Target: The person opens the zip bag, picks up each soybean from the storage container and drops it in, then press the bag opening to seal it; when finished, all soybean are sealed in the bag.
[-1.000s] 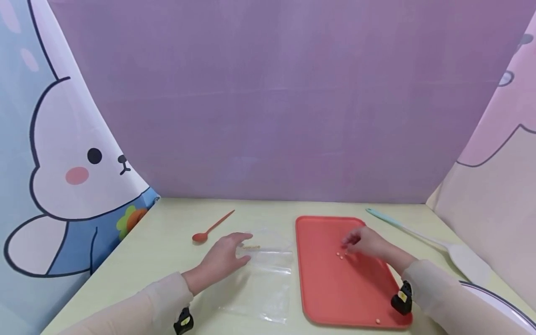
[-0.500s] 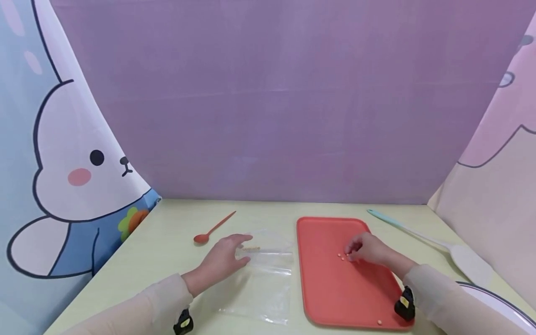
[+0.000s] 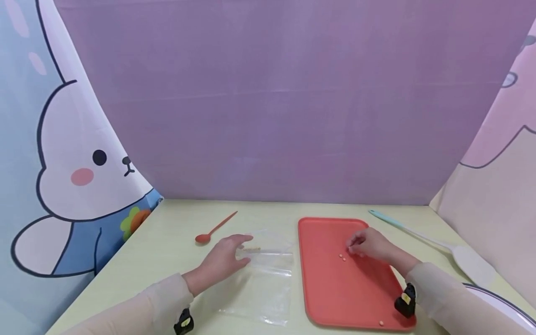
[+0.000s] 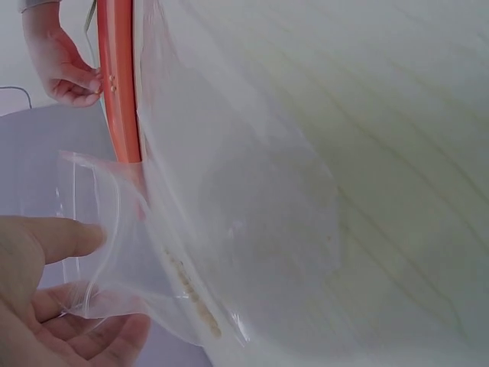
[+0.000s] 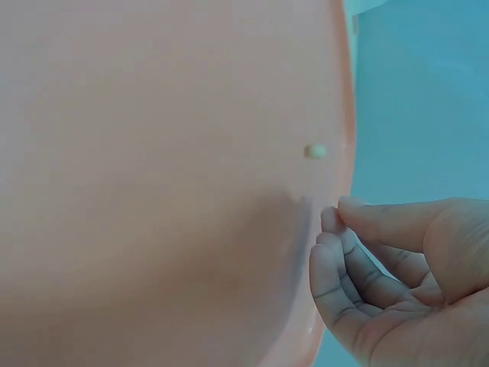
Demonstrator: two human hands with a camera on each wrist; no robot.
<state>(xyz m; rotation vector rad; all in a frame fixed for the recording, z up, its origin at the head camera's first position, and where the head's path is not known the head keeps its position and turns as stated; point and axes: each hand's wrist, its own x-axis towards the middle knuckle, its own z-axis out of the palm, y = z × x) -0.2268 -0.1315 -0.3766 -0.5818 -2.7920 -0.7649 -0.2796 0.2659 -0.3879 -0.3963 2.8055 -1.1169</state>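
Note:
On the left of the table lies a clear plastic zip bag, with a short row of small pale grains or beans in it. My left hand is at its left edge, thumb and fingers wide apart; in the left wrist view the film passes between thumb and fingers and over some fingers. My right hand is above the red tray, thumb and index tips together, pinching what looks like a tiny bean, mostly hidden. Two small beans lie by its fingertips, and one bean near the tray's front corner.
A small red spoon lies behind my left hand. To the right of the tray is a white spatula with a mint handle. A dark-rimmed white plate or bowl sits partly under my right forearm. Purple cloth hangs behind the table.
My right hand has lowered to the beans and closed its fingertips; one of the three beans there no longer shows on the tray. My left hand and the bag have stayed put.

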